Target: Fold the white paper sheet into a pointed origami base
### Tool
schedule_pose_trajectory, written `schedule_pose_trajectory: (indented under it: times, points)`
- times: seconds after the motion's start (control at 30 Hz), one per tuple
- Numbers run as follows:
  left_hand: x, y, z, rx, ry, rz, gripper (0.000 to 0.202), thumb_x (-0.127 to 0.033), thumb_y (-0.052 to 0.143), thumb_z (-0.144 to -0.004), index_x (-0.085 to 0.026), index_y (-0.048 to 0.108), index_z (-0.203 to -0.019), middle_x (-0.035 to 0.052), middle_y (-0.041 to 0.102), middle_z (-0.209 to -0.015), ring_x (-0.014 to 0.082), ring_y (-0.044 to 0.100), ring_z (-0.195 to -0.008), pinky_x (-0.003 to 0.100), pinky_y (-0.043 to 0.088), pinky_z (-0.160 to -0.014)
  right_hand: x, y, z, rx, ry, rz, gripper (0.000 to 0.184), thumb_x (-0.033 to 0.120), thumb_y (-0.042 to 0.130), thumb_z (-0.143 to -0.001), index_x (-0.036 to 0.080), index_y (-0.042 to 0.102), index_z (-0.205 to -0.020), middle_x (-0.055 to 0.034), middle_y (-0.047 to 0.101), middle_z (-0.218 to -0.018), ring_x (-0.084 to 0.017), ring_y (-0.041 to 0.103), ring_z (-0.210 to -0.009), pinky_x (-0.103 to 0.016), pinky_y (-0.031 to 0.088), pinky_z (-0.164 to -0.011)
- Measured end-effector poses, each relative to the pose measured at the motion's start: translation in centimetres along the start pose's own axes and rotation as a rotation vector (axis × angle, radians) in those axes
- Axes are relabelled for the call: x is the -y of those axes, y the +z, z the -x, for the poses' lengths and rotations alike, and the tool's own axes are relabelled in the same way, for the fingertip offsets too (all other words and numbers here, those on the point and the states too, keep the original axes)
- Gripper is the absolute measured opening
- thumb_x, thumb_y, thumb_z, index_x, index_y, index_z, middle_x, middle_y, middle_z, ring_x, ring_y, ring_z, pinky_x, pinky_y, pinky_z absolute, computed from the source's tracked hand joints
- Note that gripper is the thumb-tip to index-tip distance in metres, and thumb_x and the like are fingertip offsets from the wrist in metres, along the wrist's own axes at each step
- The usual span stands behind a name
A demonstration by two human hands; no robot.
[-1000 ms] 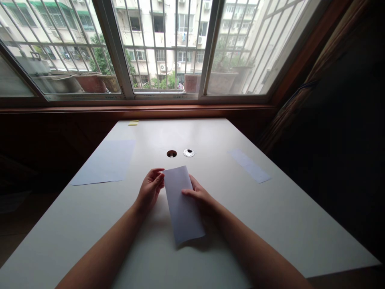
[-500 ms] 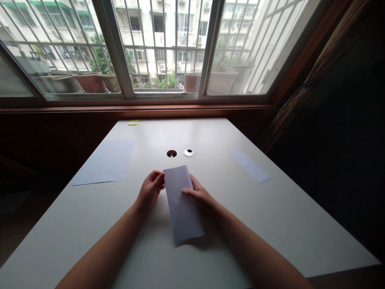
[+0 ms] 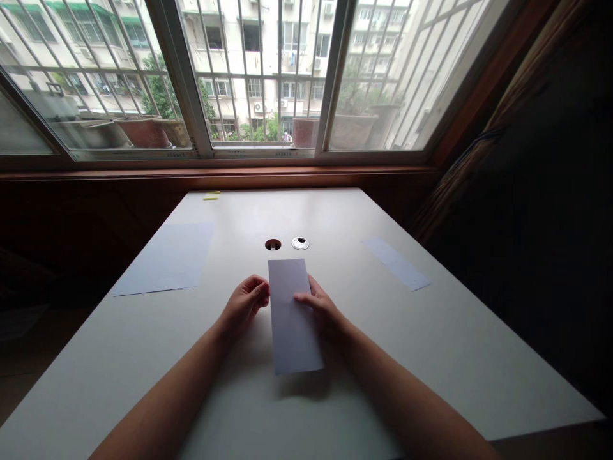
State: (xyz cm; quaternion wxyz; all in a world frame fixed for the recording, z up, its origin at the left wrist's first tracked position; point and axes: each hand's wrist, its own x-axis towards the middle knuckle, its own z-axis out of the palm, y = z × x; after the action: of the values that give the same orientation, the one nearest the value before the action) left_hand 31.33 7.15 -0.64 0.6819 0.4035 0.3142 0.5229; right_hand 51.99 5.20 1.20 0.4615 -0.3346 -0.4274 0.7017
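A folded sheet of white paper (image 3: pixel 293 338) is held up over the middle of the desk, its long side running toward me. My right hand (image 3: pixel 322 303) grips its right edge, thumb across the front and the other fingers hidden behind. At the left edge, my left hand (image 3: pixel 249 300) is closed, thumb and curled fingertips pinching at the paper's side. The paper's lower end hangs a little above the desk and casts a shadow.
On the white desk (image 3: pixel 412 364), a large paper sheet (image 3: pixel 165 259) lies at left and a narrow paper strip (image 3: pixel 397 263) at right. A round hole (image 3: pixel 272 245) and a metal ring cover (image 3: pixel 301 243) sit beyond my hands. Yellow tape (image 3: pixel 211 195) marks the far left corner.
The paper has turned more upright and shifted slightly right, with its lower end lifted and flatter. My left hand has slid from near its upper left corner down the left edge.
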Motion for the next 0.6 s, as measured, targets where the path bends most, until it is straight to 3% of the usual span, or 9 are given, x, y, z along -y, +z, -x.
schedule_pose_trajectory:
  times: [0.27, 0.6]
  points:
    - [0.16, 0.02, 0.19, 0.067, -0.068, -0.017, 0.027, -0.036, 0.079, -0.077, -0.015, 0.063, -0.077, -0.0006, 0.056, -0.066, 0.0085, 0.047, -0.059, 0.021, 0.035, -0.059, 0.2, -0.17, 0.04, -0.02, -0.012, 0.01, 0.056, 0.035, 0.071, -0.075, 0.024, 0.049, -0.125, -0.0091, 0.064, -0.113, -0.028, 0.063, -0.093, -0.038, 0.053, -0.075]
    - [-0.03, 0.13, 0.22, 0.035, -0.079, -0.054, 0.026, -0.036, 0.079, -0.076, -0.015, 0.065, -0.078, 0.0001, 0.058, -0.068, 0.0093, 0.049, -0.06, 0.022, 0.037, -0.06, 0.24, 0.01, 0.04, -0.045, -0.025, 0.031, 0.059, 0.035, 0.072, -0.074, 0.024, 0.048, -0.126, -0.0087, 0.064, -0.112, -0.027, 0.063, -0.089, -0.038, 0.052, -0.074]
